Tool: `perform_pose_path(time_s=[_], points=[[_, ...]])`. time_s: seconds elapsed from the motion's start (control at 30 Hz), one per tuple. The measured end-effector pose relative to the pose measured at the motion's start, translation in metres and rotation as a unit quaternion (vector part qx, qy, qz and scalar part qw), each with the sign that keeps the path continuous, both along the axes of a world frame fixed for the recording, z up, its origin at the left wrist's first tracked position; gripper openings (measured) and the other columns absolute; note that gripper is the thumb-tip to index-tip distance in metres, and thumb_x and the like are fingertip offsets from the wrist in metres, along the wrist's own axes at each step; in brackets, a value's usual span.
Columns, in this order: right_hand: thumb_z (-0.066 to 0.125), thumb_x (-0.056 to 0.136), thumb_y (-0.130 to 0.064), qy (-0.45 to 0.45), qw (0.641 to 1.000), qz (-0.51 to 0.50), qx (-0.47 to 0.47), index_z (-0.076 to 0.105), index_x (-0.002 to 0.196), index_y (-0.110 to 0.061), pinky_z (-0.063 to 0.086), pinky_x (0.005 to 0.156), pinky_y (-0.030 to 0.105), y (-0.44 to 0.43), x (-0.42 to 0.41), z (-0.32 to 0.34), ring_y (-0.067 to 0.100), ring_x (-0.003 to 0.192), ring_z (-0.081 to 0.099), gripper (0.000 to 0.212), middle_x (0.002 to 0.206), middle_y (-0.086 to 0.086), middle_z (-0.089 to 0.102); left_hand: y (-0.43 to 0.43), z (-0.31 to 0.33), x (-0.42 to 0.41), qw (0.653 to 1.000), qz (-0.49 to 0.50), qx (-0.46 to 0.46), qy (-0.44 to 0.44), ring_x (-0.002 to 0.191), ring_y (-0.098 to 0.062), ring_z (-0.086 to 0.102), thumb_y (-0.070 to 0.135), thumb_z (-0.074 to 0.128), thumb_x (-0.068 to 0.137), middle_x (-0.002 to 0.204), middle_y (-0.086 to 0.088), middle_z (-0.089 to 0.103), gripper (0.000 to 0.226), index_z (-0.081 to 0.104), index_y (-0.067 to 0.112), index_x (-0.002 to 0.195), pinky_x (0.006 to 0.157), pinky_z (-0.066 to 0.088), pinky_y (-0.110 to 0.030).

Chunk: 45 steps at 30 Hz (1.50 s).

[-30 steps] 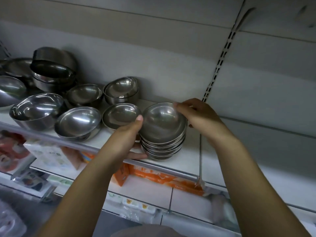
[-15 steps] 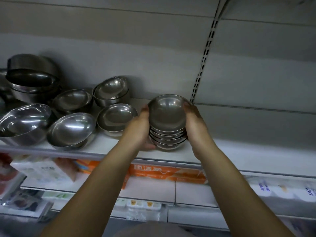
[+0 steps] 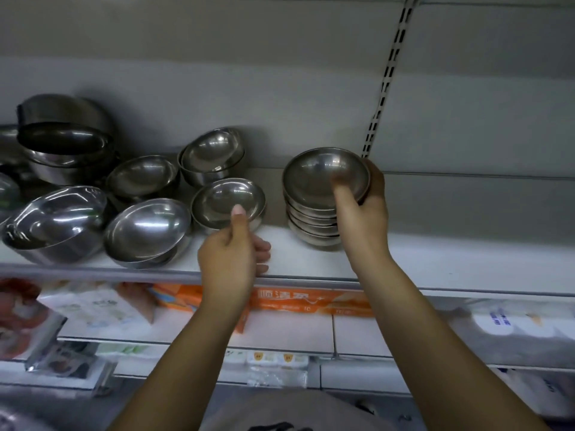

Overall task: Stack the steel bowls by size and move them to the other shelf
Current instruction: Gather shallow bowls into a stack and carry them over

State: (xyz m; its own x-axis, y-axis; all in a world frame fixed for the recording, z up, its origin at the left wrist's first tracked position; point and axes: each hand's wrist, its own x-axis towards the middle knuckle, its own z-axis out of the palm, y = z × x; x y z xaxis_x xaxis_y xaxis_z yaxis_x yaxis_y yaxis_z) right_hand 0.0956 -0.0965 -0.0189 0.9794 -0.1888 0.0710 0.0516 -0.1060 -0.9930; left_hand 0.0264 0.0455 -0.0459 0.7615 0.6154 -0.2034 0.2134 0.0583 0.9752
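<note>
Right hand [image 3: 362, 213] gripping stack of shallow, shiny steel bowls [image 3: 311, 214], centre right of frame, on white shelf [image 3: 435, 262]; thumb pressing inside top bowl. Left hand [image 3: 230, 259] pinching rim of single round bowl [image 3: 224, 197], centre.

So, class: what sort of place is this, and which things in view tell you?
Probably a shop aisle: many steel bowls laid out on a white shelf with a slotted upright, and packaged goods below.
</note>
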Motion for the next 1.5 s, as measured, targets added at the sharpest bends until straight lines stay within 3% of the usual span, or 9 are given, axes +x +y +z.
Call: perform_pose_path(time_s=[0.1,0.27,0.67,0.83,1.0,1.17,1.3,1.43,1.5], points=[[0.069,0.086,-0.043,-0.016,1.000,-0.008,0.004,0.052,0.144,-0.028,0.049,0.109,0.033,0.000,0.004,-0.003,0.015,0.124,0.059,0.063,0.136,-0.005,0.063,0.023,-0.001,-0.007,0.999,0.004,-0.001,0.051,0.055,-0.028,0.074,0.054,0.045,0.106,0.065,-0.018,0.075,0.071,0.066,-0.001,0.067,0.048,0.056,-0.029],[0.069,0.096,-0.030,-0.025,1.000,-0.009,0.014,0.055,0.115,-0.043,0.049,0.095,0.022,-0.002,0.013,-0.007,-0.008,0.100,0.061,0.027,0.108,-0.022,0.065,0.041,0.007,0.000,0.991,-0.046,0.020,0.122,0.053,-0.027,0.075,0.056,0.044,0.106,0.064,-0.019,0.075,0.070,0.065,-0.010,0.095,0.038,0.049,-0.020],[0.066,0.098,-0.035,-0.016,1.000,0.003,0.020,0.056,0.117,-0.040,0.044,0.076,0.001,-0.002,0.021,-0.012,-0.013,0.096,0.058,0.022,0.105,-0.024,0.064,0.039,0.017,0.005,0.994,-0.022,-0.077,0.070,0.052,-0.027,0.074,0.036,0.043,0.111,0.065,-0.021,0.074,0.053,0.062,-0.012,0.098,0.044,0.056,-0.025],[0.067,0.098,-0.039,-0.026,0.999,0.020,0.017,0.056,0.120,-0.039,0.046,0.084,0.011,-0.007,0.022,-0.013,-0.011,0.099,0.059,0.024,0.109,-0.022,0.064,0.042,0.035,0.009,1.000,0.017,-0.025,0.005,0.057,-0.031,0.075,0.033,0.043,0.109,0.070,-0.023,0.075,0.047,0.063,-0.008,0.099,0.048,0.059,-0.027],[0.061,0.097,-0.055,0.004,0.998,0.055,0.018,0.044,0.151,-0.033,0.044,0.103,0.028,-0.015,0.021,-0.005,0.013,0.125,0.055,0.061,0.143,-0.008,0.057,0.035,0.061,0.022,0.997,-0.022,0.065,-0.045,0.055,-0.030,0.073,0.033,0.043,0.107,0.068,-0.018,0.075,0.043,0.067,0.000,0.092,0.047,0.055,-0.028],[0.048,0.104,-0.051,0.014,0.995,0.085,0.043,0.042,0.152,-0.031,0.039,0.074,0.001,-0.028,0.026,0.011,-0.013,0.098,0.053,0.053,0.107,-0.032,0.053,0.009,0.079,0.037,0.990,-0.103,0.098,-0.016,0.041,-0.020,0.064,0.038,0.044,0.109,0.054,-0.014,0.069,0.051,0.066,0.000,0.083,0.038,0.049,-0.025],[0.048,0.098,-0.066,0.016,0.994,0.104,0.025,0.052,0.141,-0.034,0.044,0.102,0.023,-0.030,0.025,0.015,0.005,0.120,0.058,0.054,0.130,-0.017,0.063,-0.009,0.082,0.046,0.981,-0.151,0.121,-0.002,0.036,-0.020,0.059,0.035,0.044,0.107,0.051,-0.015,0.067,0.050,0.064,0.003,0.075,0.036,0.045,-0.022],[0.051,0.101,-0.057,0.016,0.994,0.110,0.015,0.060,0.114,-0.046,0.044,0.080,0.007,-0.032,0.024,0.012,-0.019,0.096,0.058,0.020,0.106,-0.029,0.064,-0.016,0.077,0.051,0.971,-0.159,0.176,0.019,0.039,-0.020,0.056,0.039,0.045,0.105,0.047,-0.009,0.062,0.053,0.063,0.008,0.067,0.044,0.047,-0.026],[0.051,0.101,-0.056,0.024,0.993,0.113,0.008,0.059,0.109,-0.048,0.041,0.071,0.002,-0.032,0.023,0.014,-0.023,0.088,0.056,0.015,0.102,-0.032,0.062,-0.013,0.072,0.052,0.966,-0.149,0.211,0.014,0.053,-0.026,0.059,0.043,0.048,0.103,0.051,-0.010,0.060,0.054,0.060,0.006,0.067,0.060,0.055,-0.042]])
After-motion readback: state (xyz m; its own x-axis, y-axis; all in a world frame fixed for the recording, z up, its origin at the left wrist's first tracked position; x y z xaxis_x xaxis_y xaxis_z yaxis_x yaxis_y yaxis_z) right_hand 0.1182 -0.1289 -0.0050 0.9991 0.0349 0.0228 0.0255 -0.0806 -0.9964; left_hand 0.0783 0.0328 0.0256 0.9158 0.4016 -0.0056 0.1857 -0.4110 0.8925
